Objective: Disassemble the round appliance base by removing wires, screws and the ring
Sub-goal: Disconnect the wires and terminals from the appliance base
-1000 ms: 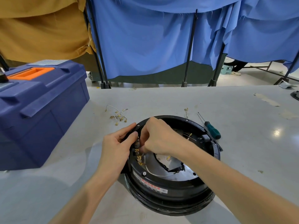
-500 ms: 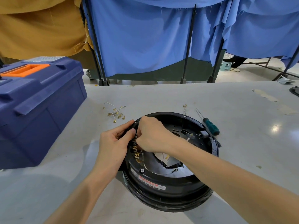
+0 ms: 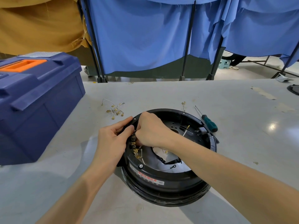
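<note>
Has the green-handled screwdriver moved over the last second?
No. The screwdriver lies just as before, off the far right rim of the round base; only the camera shifted.

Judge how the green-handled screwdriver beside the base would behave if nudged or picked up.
The screwdriver looks stiff: thin straight metal shaft, solid handle. Its rounded handle lies flat on the smooth table, so a sideways nudge would probably roll it. It is small beside the base, so likely light and easy to lift.

A navy toolbox [image 3: 40,101] sits at the grey table's [image 3: 161,94] left, blue curtains [image 3: 137,38] behind.
</note>
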A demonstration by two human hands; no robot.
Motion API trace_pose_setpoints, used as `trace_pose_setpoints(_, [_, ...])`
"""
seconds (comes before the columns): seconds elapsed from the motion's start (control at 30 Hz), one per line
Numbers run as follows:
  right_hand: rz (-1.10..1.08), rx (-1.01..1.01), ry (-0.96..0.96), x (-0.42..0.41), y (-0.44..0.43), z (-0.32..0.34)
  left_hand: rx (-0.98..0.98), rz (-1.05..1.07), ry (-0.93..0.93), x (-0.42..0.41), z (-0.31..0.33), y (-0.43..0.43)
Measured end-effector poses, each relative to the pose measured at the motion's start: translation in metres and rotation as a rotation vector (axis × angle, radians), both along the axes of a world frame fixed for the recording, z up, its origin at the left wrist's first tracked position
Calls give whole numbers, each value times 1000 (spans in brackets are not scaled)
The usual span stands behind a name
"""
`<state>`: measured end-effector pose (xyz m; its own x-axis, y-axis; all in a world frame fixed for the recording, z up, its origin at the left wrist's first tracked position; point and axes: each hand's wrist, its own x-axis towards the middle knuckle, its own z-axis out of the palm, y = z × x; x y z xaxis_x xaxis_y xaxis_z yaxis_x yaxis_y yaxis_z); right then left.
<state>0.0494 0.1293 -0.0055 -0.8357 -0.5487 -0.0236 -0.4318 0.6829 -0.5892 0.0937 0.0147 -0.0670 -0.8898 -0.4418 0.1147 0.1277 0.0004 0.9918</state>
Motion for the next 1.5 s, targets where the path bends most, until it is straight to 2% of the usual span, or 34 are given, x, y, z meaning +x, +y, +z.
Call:
trace_pose_setpoints(0.07, [-7,19,-1,0,5,1,2,-6,-2,0,0,0])
trace_pose_setpoints(0.2, [-21,32,-119,-7,15,-1,18,-2,-5,-1,0,1])
trace_pose_setpoints(0.47, [6,-45,-151,-4,25,4,48,4,-12,1,2,2])
trace_pose_setpoints(0.77, [26,-185,-28,0,32,13,46,-20,-7,2,1,0])
trace_pose_setpoints(0.9, [141,-87,-22,9,28,9,22,-9,11,2,2,1])
trace_pose_setpoints(1.03, [154,-9,9,11,22,3,33,4,19,2,3,3])
trace_pose_setpoints(1.3, [163,140,192,13,11,-3,31,5,20,0,0,1])
trace_pose_setpoints(1.5, [125,89,75,4,8,-7,21,15,18,0,-1,1])
